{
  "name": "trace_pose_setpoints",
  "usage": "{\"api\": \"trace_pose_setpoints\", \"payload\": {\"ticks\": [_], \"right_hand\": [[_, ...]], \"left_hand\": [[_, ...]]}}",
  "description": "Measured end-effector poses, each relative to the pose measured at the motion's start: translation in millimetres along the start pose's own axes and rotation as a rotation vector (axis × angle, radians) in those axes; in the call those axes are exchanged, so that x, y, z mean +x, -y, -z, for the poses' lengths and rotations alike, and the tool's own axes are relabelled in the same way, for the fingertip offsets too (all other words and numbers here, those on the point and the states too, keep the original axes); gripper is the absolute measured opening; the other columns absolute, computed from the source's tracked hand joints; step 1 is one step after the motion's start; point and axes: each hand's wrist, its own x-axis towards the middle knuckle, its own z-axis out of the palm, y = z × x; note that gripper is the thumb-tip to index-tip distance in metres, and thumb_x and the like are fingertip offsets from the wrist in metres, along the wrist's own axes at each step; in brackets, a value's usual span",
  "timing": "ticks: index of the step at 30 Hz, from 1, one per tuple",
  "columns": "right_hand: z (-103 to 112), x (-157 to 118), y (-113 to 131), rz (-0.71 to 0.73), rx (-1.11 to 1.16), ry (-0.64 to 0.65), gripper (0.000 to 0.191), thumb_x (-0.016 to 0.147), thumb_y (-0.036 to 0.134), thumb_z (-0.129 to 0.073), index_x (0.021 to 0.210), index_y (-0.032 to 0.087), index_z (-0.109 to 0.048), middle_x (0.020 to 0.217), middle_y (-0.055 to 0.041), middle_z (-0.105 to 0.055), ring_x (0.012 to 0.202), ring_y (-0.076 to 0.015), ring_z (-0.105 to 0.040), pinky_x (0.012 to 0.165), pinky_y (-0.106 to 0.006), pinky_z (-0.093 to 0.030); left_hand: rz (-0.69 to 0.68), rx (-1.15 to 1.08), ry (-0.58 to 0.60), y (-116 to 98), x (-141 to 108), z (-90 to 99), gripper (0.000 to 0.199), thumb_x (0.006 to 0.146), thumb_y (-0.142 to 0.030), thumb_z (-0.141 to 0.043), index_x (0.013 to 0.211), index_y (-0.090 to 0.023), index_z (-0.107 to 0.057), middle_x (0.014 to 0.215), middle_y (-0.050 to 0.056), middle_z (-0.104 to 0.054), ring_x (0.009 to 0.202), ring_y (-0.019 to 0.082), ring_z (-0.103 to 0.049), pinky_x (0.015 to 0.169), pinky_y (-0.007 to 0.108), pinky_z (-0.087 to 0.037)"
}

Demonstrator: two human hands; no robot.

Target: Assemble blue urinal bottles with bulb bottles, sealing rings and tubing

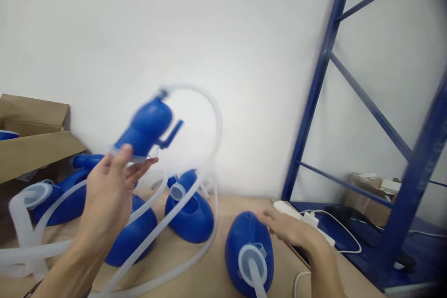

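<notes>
My left hand [117, 177] is raised above the table, its fingers around the wide pale rim of a blue funnel cup [148, 123]. The cup has a side handle and is blurred by motion. From its narrow end a clear hose [218, 121] arcs right and down to the table. My right hand [286, 228] rests its fingertips at the far side of a blue plastic urinal bottle [249, 235], fingers stretched out and not wrapped round it. This bottle has a translucent cap [252, 264] with a hose leading toward me.
More blue bottles [190, 216] with hoses lie on the table [195, 265] at centre and left. An open cardboard box [38, 149] stands far left. A blue metal rack [314, 98] rises at right, with a white power strip [303, 221] and cables near its base. Behind is a white wall.
</notes>
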Motion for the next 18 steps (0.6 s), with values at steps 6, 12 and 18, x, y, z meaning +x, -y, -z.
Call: {"api": "trace_pose_setpoints", "payload": {"ticks": [6, 12, 18], "right_hand": [[-32.7, 20.3, 2.1, -0.157, -0.252, 0.263, 0.050, 0.072, 0.061, -0.080, 0.051, 0.023, -0.056, 0.065, -0.0064, -0.068, 0.070, -0.0277, -0.070, 0.069, -0.038, -0.053], [-39.8, 36.6, -4.7, -0.104, -0.103, 0.425, 0.038, 0.076, 0.052, -0.080, 0.065, 0.020, -0.063, 0.079, -0.0048, -0.069, 0.084, -0.0262, -0.068, 0.077, -0.034, -0.052], [-34.6, 45.4, -35.4, 0.096, 0.067, 0.359, 0.042, 0.075, 0.051, -0.082, 0.099, 0.018, -0.073, 0.129, -0.0110, -0.065, 0.121, -0.0323, -0.062, 0.106, -0.039, -0.049]], "left_hand": [[0.387, -0.120, 0.201, 3.2, 4.7, -0.3, 0.037, 0.089, -0.055, -0.073, 0.099, -0.020, -0.071, 0.099, 0.003, -0.080, 0.094, 0.015, -0.079, 0.076, 0.012, -0.067], [0.590, 0.223, 0.463, 48.4, -13.5, -15.7, 0.058, 0.075, -0.056, -0.087, 0.110, -0.015, -0.067, 0.101, 0.008, -0.078, 0.078, 0.021, -0.080, 0.074, 0.024, -0.070], [0.637, 0.451, 0.484, 88.6, -19.8, -22.6, 0.083, 0.080, -0.060, -0.081, 0.141, -0.010, -0.051, 0.095, 0.011, -0.079, 0.079, 0.023, -0.081, 0.074, 0.023, -0.067]]}}
